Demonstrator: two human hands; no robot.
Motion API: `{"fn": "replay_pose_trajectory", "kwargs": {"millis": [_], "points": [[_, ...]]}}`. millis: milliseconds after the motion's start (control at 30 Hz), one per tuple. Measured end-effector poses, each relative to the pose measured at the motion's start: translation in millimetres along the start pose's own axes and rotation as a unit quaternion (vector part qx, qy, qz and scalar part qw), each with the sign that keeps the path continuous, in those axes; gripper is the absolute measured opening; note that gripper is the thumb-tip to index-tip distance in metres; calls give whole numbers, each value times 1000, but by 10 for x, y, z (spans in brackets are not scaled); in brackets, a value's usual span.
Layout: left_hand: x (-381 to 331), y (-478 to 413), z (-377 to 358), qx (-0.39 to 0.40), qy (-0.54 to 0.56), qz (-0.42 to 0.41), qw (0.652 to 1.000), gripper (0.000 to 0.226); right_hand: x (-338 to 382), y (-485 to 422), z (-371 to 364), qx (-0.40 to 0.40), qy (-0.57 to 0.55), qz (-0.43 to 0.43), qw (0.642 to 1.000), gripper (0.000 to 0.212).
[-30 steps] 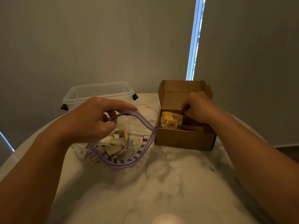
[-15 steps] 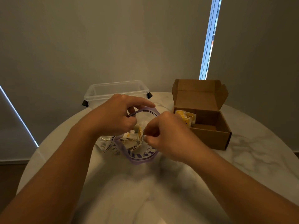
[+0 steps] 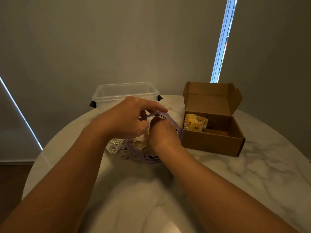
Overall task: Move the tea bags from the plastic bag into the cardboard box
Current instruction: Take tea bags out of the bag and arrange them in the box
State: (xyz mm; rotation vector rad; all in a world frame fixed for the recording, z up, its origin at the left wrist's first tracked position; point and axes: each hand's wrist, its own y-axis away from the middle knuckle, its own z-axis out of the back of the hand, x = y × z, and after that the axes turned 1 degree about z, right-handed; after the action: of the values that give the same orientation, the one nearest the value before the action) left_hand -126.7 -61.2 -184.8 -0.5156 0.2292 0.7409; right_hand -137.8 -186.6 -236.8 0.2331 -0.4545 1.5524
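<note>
Grey walls behind, with a narrow strip of daylight (image 3: 222,41) at right rear; a round marble worktop (image 3: 252,165) fills the foreground. Plastic bag (image 3: 122,149), purple-rimmed, lies near the worktop's centre with its mouth propped open toward the person. Left hand (image 3: 127,118) pinches the far edge of the rim between thumb and curled fingers, forefinger stretched out over it, holding the mouth up. Right hand (image 3: 164,133) is dipped knuckles-up into the opening; its fingertips are hidden inside, so cannot tell whether they have hold of anything. Loose tea bags (image 3: 138,142) show in the bag between the two hands. Cardboard box (image 3: 210,143) sits just right of the bag, the bag's rim close against its left front corner; lid (image 3: 212,100) stands upright at the back. Packed tea bags (image 3: 195,125), yellow labels, occupy the box's left end; the rest of the interior shows bare cardboard. Clear plastic tub (image 3: 124,92) stands behind the left hand at the worktop's far edge. Open marble lies in front of the box and along the right-hand edge.
</note>
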Motion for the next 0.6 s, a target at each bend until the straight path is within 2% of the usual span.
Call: {"fn": "replay_pose_trajectory", "kwargs": {"millis": [167, 367, 600], "points": [[27, -3, -8, 4, 2, 6, 1000, 66, -23, 12, -54, -42, -23, -11, 999, 32], [33, -10, -15, -2, -3, 5, 1000, 65, -104, 95, -27, -87, -64, -10, 994, 17], [13, -2, -11, 3, 1, 6, 1000, 61, -278, 319, 142, -84, -233, 8, 969, 5]]}}
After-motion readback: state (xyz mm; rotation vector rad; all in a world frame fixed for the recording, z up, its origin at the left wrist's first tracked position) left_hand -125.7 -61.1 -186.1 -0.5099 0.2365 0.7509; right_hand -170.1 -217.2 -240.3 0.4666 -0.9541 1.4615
